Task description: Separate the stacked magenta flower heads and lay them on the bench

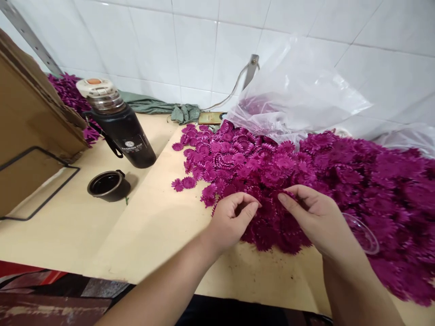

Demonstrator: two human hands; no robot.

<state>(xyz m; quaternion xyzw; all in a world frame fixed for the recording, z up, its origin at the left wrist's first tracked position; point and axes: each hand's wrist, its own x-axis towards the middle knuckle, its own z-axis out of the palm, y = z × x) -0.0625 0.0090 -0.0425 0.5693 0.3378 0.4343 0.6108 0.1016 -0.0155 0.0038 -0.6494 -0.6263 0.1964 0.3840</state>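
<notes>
Magenta flower heap (258, 167), long axis sideways, left fingers (249, 211) together, right fingers (287, 202) tight on a flower (291, 193).

Bright, soft light washes over the white tiles (197, 50) and my worktop (159, 226), glinting on the plastic bag (306, 81). To my right, the purple flowers (401, 190) smear into blur.

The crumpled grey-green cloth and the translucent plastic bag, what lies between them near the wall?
The head view shows a flat gold rectangular object, perhaps a phone, between cloth and bag, just behind the purple frilled flowers.
</notes>
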